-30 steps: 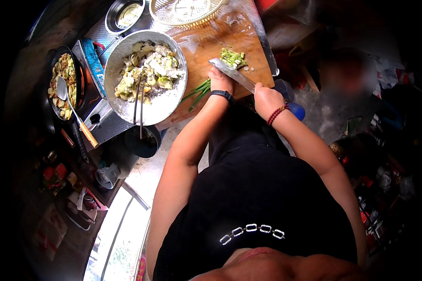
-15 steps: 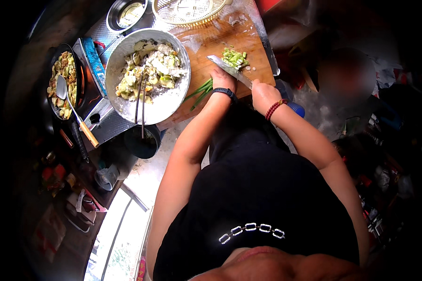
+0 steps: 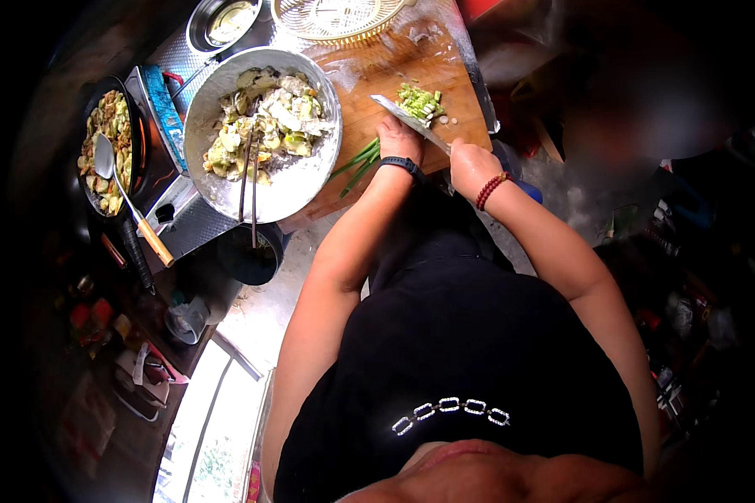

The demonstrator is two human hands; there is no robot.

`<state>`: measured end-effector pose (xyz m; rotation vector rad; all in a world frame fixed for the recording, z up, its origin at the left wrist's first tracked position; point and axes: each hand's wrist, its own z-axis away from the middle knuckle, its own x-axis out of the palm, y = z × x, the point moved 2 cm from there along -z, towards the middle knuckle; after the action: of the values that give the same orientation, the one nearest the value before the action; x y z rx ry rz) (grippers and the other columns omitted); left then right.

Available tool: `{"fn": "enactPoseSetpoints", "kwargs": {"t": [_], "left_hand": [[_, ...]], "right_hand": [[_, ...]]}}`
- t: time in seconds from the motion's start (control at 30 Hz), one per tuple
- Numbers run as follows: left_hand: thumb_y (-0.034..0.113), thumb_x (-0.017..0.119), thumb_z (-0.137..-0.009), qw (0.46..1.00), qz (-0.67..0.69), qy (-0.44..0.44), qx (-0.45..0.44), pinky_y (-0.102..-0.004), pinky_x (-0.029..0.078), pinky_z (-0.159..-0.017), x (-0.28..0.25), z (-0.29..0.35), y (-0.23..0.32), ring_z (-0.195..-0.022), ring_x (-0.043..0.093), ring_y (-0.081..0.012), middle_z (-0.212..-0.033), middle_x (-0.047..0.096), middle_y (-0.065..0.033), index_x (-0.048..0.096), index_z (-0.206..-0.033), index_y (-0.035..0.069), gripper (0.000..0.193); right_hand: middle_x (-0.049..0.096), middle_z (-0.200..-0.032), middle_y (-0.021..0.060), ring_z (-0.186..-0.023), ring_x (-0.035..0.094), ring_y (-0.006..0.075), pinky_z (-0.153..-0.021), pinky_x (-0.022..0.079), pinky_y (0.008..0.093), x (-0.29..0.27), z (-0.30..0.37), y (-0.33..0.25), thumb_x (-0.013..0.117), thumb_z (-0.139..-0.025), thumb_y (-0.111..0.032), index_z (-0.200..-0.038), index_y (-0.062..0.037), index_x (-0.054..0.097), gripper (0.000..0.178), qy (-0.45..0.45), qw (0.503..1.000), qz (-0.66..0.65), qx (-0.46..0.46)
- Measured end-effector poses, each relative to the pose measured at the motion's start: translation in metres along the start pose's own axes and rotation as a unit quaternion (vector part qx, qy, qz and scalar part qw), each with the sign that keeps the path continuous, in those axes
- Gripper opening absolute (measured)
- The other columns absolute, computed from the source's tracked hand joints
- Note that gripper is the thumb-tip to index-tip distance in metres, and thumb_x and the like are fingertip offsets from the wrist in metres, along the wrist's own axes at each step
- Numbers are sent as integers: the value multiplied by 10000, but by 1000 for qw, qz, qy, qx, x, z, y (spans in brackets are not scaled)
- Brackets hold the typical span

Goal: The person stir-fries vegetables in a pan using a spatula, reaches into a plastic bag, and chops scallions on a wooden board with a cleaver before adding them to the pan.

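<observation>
My right hand (image 3: 473, 168) is closed round the handle of a kitchen knife (image 3: 411, 121), its blade slanting up and left across the wooden cutting board (image 3: 369, 75). Close against the blade, my left hand (image 3: 401, 142) presses a bunch of green onions (image 3: 361, 166) to the board; the long green ends stick out to its left. Beyond the blade lies a small heap of chopped green onions (image 3: 421, 102). A large metal bowl (image 3: 200, 134) of floured vegetable slices (image 3: 268, 109) stands left of the board, with chopsticks (image 3: 254, 189) resting in it.
A frying pan (image 3: 134, 186) of cooking pieces sits on the stove at far left, a spatula (image 3: 134, 201) lying across it. Behind the bowl are a small metal basin (image 3: 200, 33) and a plastic basket (image 3: 352, 35). Under the table edge stands a dark bucket (image 3: 252, 260).
Very little differs. The view has shifted slightly, and both hands, the knife and the green onions keep nearly the same places on the board.
</observation>
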<state>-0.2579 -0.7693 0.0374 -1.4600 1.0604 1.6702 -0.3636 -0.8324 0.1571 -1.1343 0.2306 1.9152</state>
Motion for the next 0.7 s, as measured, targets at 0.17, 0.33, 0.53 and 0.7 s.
{"fn": "enactPoseSetpoints", "kwargs": {"t": [0.17, 0.33, 0.53, 0.7], "left_hand": [[184, 478, -809, 999, -3, -36, 17, -413, 374, -712, -15, 6, 6, -889, 458, -319, -973, 575, -143, 639, -978, 48, 271], [163, 498, -765, 997, -68, 31, -2, -408, 370, -738, 2, 5, 1, -882, 466, -309, -961, 547, -152, 618, -926, -8, 264], [192, 500, -781, 999, -39, 36, 6, -416, 366, -740, 8, 6, -3, -907, 450, -298, -986, 555, -125, 617, -1026, 34, 315], [191, 485, -800, 998, -44, -44, 14, -405, 378, -710, -14, 8, 5, -880, 465, -297, -970, 569, -139, 631, -941, 34, 256]], "right_hand": [[639, -834, 262, -796, 642, 405, -707, 512, 491, 20, -49, -16, 503, -814, -81, -919, 22, 549, 154, 64, 998, -18, -18], [639, -860, 270, -847, 633, 411, -742, 511, 467, 2, -43, -13, 520, -787, -47, -890, 43, 596, 156, 36, 998, -25, -56], [642, -898, 267, -893, 638, 388, -792, 509, 455, -3, -14, -13, 520, -797, -45, -959, 35, 585, 192, -41, 999, 16, 32], [623, -798, 274, -797, 622, 429, -717, 499, 499, 19, -51, -19, 495, -801, -63, -847, 29, 561, 123, 77, 996, -37, -20]]}}
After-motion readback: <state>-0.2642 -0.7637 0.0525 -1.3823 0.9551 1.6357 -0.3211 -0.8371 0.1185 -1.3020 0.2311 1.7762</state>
